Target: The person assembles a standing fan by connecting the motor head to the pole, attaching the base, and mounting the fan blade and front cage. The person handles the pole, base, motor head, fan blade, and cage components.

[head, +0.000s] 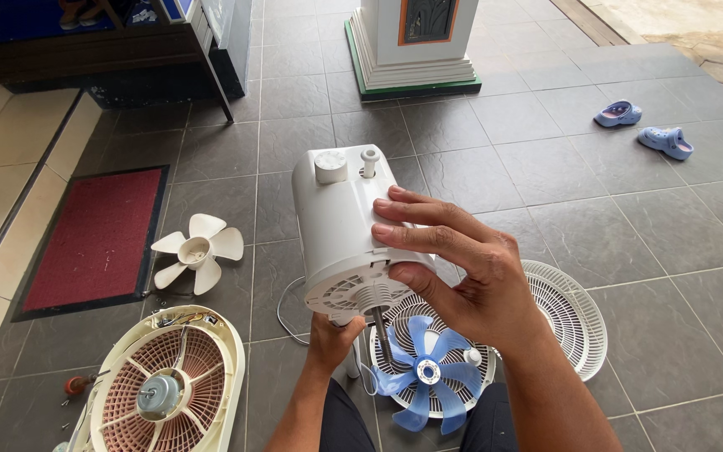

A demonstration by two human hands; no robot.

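A white fan motor housing (338, 226), with a round knob and a small pull pin on top, is held up over the tiled floor. Its metal shaft (381, 331) points toward me from the vented front face. My right hand (462, 268) wraps the housing's right side, fingers spread across it. My left hand (332, 339) grips the fan's neck from underneath. Below lies a translucent blue fan blade (426, 374) on a white wire grille (575, 314).
A small white blade (198, 249) lies at the left beside a red mat (98, 238). A cream fan body with a bare motor (161, 389) sits at the lower left. A screwdriver (75, 385) lies by it. Two blue sandals (642, 125) and a white pillar (412, 42) are farther off.
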